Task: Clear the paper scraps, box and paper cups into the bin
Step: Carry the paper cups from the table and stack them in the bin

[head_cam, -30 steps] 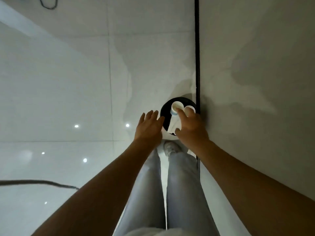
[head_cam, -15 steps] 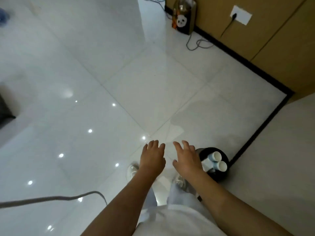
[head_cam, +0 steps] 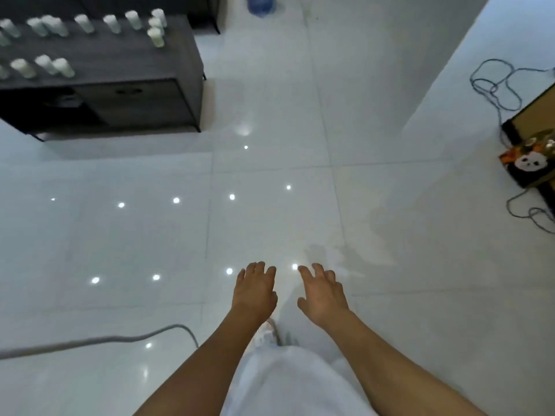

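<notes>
My left hand (head_cam: 254, 291) and my right hand (head_cam: 322, 292) are held out side by side over the glossy white floor, palms down, fingers loosely spread, holding nothing. The bin is out of view. Several white paper cups (head_cam: 54, 25) stand upright on a dark grey cabinet (head_cam: 126, 52) at the upper left, far from both hands. I see no box or paper scraps.
A grey cable (head_cam: 99, 339) snakes over the floor at lower left. At the right edge stand a box with a panda face (head_cam: 528, 166) and tangled cables (head_cam: 495, 88). A blue object (head_cam: 260, 4) lies at the top. A white wall corner (head_cam: 468, 70) juts in at upper right.
My right hand let go of the cups in the black bin and both hands drew back empty. The view turned left, away from the bin, toward the cabinet with cups.
</notes>
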Demonstrator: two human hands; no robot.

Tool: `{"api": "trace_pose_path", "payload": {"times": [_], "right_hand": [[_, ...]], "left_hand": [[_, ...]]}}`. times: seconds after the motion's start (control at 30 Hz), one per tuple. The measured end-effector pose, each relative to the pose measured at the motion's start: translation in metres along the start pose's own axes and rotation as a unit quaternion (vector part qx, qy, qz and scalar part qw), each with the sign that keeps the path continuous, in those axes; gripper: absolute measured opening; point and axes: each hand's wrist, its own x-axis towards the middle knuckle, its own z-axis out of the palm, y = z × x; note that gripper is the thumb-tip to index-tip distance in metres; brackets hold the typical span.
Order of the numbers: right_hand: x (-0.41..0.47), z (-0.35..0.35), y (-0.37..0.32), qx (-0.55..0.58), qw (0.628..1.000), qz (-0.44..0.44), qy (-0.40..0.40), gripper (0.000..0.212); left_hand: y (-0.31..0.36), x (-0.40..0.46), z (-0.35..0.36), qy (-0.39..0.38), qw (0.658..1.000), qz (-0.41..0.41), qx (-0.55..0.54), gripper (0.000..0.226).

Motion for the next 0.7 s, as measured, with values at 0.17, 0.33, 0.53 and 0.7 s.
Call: {"api": "trace_pose_path", "payload": {"times": [0.17, 0.33, 0.53, 0.7], "right_hand": [[0.058, -0.020, -0.104, -0.037, 0.996, -0.074, -0.022, 0.066], [0.122, -0.050, -0.178, -0.076, 0.988, -0.130, -0.037, 0.066], [0.231, -0.093, -0.247, -0.111, 0.978, -0.169, -0.042, 0.066], [0.330, -0.144, -0.317, -0.141, 0.967, -0.206, -0.046, 0.067]], "left_hand": [[-0.091, 0.014, -0.035, 0.012, 0.997, -0.066, -0.038, 0.051], [-0.161, 0.044, -0.062, 0.024, 0.989, -0.122, -0.075, 0.050], [-0.237, 0.130, -0.114, 0.050, 0.979, -0.164, -0.114, 0.050], [-0.303, 0.206, -0.172, 0.077, 0.964, -0.212, -0.138, 0.050]]}}
